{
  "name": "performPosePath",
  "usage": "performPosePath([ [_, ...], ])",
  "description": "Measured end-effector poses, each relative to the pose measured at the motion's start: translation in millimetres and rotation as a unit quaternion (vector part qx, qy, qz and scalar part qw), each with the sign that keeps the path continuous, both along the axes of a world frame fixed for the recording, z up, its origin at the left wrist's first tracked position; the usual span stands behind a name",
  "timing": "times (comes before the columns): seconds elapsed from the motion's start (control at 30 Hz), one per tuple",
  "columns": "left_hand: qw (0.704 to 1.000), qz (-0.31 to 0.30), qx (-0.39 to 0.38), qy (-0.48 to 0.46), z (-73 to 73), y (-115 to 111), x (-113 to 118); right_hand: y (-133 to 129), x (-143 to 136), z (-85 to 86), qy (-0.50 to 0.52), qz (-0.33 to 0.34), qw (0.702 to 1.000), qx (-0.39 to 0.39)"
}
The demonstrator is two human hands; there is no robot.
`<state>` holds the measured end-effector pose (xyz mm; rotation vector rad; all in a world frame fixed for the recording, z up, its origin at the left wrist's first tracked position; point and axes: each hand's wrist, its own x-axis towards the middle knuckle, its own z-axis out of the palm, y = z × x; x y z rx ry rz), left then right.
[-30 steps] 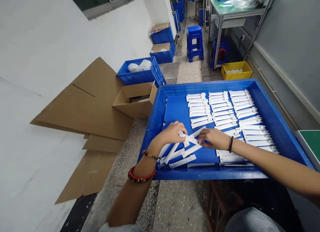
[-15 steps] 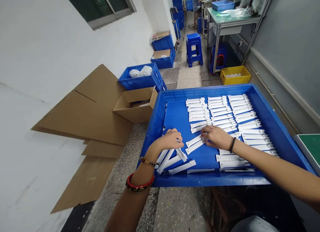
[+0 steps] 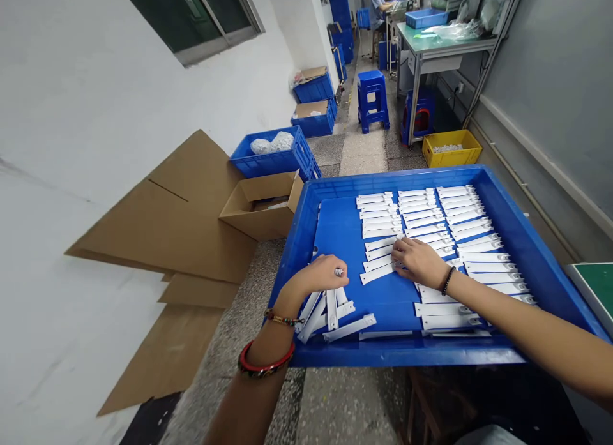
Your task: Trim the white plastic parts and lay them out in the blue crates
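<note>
— so, any open room in the blue tray [image 3: 407, 357]?

— mostly on the left: bare blue floor [image 3: 338, 225] from the far rim down to the left hand [image 3: 323, 274]. little on the right, filled with columns of white strips [image 3: 483, 257].

— and at the near edge?

— crowded in the left corner by a loose pile [image 3: 332, 311] of similar strips, lying at odd angles. just beside it, one slanting strip [image 3: 349, 328], close to the near rim.

— hands together or apart?

— well apart, across a patch of bare floor.

— how open, the left?

— curled into a fist right above the pile, closed on a small grey piece [image 3: 339, 272], too small to name.

— and the right hand [image 3: 419, 261]?

— bent at the fingers, touching the right end of a strip in the left column [image 3: 377, 274]. can't tell whether pinching or only pressing; hidden beneath the fingertips.
</note>
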<state>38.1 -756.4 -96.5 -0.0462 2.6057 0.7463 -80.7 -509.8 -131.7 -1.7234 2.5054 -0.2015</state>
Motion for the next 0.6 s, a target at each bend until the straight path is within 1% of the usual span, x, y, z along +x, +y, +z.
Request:
performPosePath([
  [0.1, 0.999, 0.009, 0.011, -0.029, 2.0, -1.0, -1.6, 1.9, -4.5, 1.3, 0.003, -0.01, 1.0, -0.004],
  [0.17, 1.0, 0.021, 0.017, -0.016, 3.1, -1.7, -2.0, 3.4, -5.2, 5.1, 0.0, -0.009, 1.0, -0.014],
  [0.23, 0.999, 0.031, 0.022, 0.006, 4.0, -2.2, -1.6, 3.2, 0.1, 9.8, -0.01, 0.007, 1.0, -0.028],
  [0.27, 0.999, 0.038, 0.025, 0.02, 4.2, -2.3, -1.3, 2.2, 5.8, 11.6, -0.023, 0.028, 0.999, -0.037],
  [0.33, 0.997, 0.054, 0.028, 0.048, 4.3, -2.7, -0.5, -1.7, 22.0, 13.1, -0.073, 0.092, 0.991, -0.064],
  [0.4, 0.995, 0.068, 0.024, 0.073, 3.5, -4.0, 0.3, -7.5, 40.8, 11.3, -0.139, 0.171, 0.971, -0.089],
  [0.47, 0.994, 0.074, 0.021, 0.082, 1.8, -6.8, 1.1, -13.0, 55.5, 7.2, -0.177, 0.234, 0.953, -0.081],
  [0.53, 0.995, 0.069, 0.018, 0.072, -0.8, -10.7, 2.0, -16.0, 61.9, 3.1, -0.177, 0.257, 0.949, -0.041],
  [0.6, 0.996, 0.062, 0.0, 0.066, -3.9, -14.7, 3.2, -15.4, 59.8, 0.6, -0.168, 0.244, 0.955, -0.009],
])
